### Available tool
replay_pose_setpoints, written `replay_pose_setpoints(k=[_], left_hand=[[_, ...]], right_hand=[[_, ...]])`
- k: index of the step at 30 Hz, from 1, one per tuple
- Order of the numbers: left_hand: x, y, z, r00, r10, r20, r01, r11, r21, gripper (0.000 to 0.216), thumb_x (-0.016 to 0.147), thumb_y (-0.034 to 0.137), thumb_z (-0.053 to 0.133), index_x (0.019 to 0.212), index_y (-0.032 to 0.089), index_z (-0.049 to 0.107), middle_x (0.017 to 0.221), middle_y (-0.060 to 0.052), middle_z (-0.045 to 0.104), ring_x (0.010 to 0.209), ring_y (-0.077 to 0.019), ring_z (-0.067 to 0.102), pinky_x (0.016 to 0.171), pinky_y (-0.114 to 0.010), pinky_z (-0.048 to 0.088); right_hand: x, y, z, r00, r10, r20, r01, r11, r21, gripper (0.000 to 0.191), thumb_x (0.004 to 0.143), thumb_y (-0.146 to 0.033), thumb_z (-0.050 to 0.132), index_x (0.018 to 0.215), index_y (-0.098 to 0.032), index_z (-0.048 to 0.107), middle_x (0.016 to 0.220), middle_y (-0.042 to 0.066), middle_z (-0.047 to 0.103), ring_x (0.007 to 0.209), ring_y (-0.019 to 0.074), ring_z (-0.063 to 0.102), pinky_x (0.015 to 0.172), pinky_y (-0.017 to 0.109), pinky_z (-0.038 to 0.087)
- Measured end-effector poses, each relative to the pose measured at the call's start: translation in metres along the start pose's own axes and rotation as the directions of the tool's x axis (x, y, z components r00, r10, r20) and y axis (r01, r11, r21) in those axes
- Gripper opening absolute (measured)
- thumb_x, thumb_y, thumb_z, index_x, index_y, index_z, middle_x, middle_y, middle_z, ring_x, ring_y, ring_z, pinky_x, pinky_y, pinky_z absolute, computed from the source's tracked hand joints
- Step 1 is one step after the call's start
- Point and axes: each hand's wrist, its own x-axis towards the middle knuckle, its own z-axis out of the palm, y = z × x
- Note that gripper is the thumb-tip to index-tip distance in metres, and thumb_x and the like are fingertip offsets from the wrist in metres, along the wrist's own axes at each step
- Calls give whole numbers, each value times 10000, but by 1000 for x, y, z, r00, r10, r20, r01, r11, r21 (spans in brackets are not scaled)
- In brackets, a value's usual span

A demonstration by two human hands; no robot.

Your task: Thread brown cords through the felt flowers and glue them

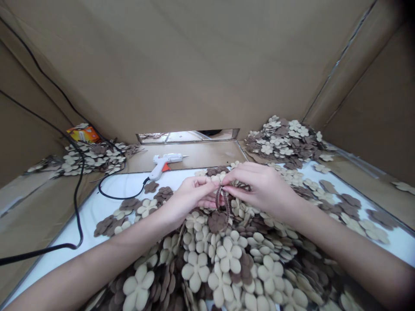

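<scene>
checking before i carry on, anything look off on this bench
The white hot glue gun lies on its side on the brown cardboard, which looks odd, and its black power cord loops across the white board. Cream and brown flower cutouts also lie scattered over the board, away from the main heap.

The white table (97, 207) is covered with felt flowers (196, 270) in cream and brown, lying thickly overlapped along the near side and more thinly scattered toward the right edge and the far left. Beyond the white top lies a cardboard sheet (201, 155) carrying a white glue gun (160, 164), its nozzle pointing right. The gun's black cord (121, 196) loops across the white surface and off the left edge. More flowers sit in heaps (282, 142) at the far right and far left, beside an orange packet (82, 134).
</scene>
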Motion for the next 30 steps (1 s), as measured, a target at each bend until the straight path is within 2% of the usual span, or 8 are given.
replay_pose_setpoints(k=[6, 11, 15, 19, 30], left_hand=[[-1, 0, 1, 1000, -6, -2, 6, 1000, 9, 280, 749, 374, 693, 691, 128, 572, 724, -57, 669, 709, -163, 658, 690, -280, 502], [0, -2, -2, 999, 16, 39, -17, 1000, 19, 280, 778, 390, 662, 702, 136, 571, 742, -70, 692, 703, -157, 657, 703, -288, 508], [0, -2, -3, 998, 26, 63, -26, 1000, -3, 291, 769, 413, 665, 710, 137, 594, 735, -71, 697, 686, -158, 657, 711, -297, 512], [0, -1, -2, 999, 9, 40, -9, 1000, 1, 308, 742, 431, 686, 720, 133, 614, 743, -80, 703, 719, -177, 671, 692, -280, 512], [-1, -1, -3, 998, 22, 63, -22, 1000, 4, 245, 781, 369, 661, 744, 128, 628, 758, -80, 709, 712, -166, 667, 697, -274, 507]], right_hand=[[-1, -2, 1, 999, -40, 12, 41, 991, -125, 175, 894, -251, 508, 858, -168, 657, 841, 61, 690, 802, 174, 613, 732, 283, 480], [-3, -2, 3, 998, -69, 1, 69, 980, -187, 195, 902, -255, 481, 855, -167, 649, 835, 73, 688, 821, 184, 608, 747, 296, 483], [-4, -1, 5, 997, -74, -36, 67, 983, -171, 165, 891, -233, 496, 858, -164, 642, 842, 72, 687, 821, 185, 608, 749, 304, 486], [-4, -1, 6, 995, -71, -69, 61, 989, -136, 137, 883, -220, 511, 859, -171, 638, 846, 65, 692, 819, 181, 611, 742, 303, 487], [-4, -5, 6, 994, -40, -103, 26, 990, -139, 138, 874, -215, 526, 836, -171, 651, 819, 50, 695, 805, 183, 597, 733, 303, 473]])
